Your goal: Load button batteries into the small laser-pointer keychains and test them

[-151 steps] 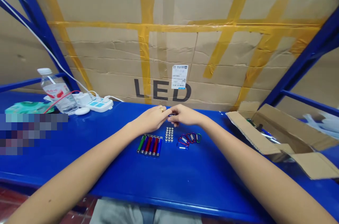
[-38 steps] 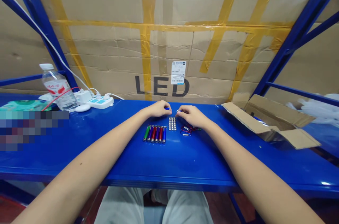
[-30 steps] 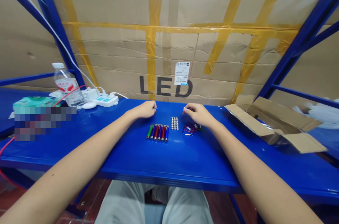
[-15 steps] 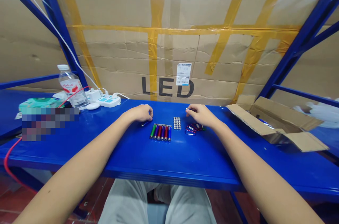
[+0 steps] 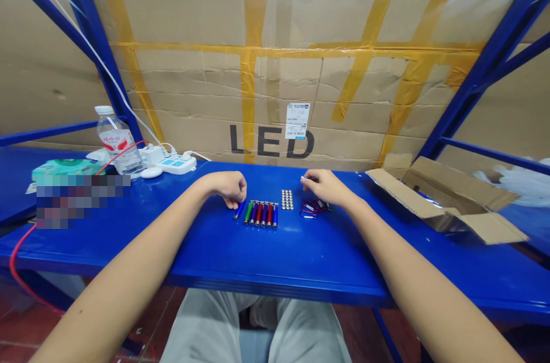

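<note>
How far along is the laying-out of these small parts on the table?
Done: coloured tubes lie in a row, button cells in a block, clips heaped beside them. In hand: the left hand touches a blue tube at the row's left end; the right hand pinches a small part. Left: likely placing both.

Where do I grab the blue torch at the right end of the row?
The blue torch lies flat, tight against the red torch beside it. Pinch its near end, coming from the table's front edge: that end is free.
</note>
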### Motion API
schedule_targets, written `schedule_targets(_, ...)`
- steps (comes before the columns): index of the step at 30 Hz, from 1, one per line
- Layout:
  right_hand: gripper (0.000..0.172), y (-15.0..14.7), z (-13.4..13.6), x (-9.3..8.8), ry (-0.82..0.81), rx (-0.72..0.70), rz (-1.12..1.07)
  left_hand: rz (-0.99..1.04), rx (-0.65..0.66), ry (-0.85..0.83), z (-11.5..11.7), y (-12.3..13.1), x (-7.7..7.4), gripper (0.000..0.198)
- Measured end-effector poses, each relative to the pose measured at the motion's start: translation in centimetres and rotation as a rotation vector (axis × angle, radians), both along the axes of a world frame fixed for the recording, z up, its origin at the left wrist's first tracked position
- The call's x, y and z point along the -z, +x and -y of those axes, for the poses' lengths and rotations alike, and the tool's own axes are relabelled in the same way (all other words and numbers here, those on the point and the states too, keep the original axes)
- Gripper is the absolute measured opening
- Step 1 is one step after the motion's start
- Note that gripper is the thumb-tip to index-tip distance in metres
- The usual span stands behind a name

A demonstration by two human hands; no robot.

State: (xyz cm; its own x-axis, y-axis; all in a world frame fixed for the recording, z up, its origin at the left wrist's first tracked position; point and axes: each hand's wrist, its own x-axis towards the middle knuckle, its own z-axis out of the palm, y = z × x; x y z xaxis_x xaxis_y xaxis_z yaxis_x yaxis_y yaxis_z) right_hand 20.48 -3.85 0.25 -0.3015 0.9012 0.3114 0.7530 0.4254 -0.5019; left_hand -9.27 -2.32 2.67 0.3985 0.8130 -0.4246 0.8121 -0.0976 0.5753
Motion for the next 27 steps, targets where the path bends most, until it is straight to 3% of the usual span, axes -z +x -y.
schedule_targets(19,0.028,-0.1,0.2,-0.2,-0.013,-0.021,0.0,0.029,0.022,-0.035,0.2,0.0,-0.4,0.018)
schedule_targets(21,0.029,-0.1,0.2,-0.3,-0.017,-0.051,-0.039,0.066,0.004,0.115,-0.2,0.1,-0.3,0.018)
schedule_targets(24,0.031,-0.3,0.3,-0.3,-0.085,-0.124,-0.144,0.167,-0.034,0.55,-0.3,1.2,0.2,0.019)
schedule_targets(27,0.032,-1.0,0.6,-0.3,-0.183,-0.208,-0.254,0.302,0.11,0.844,0.8,3.4,0.9,0.024)
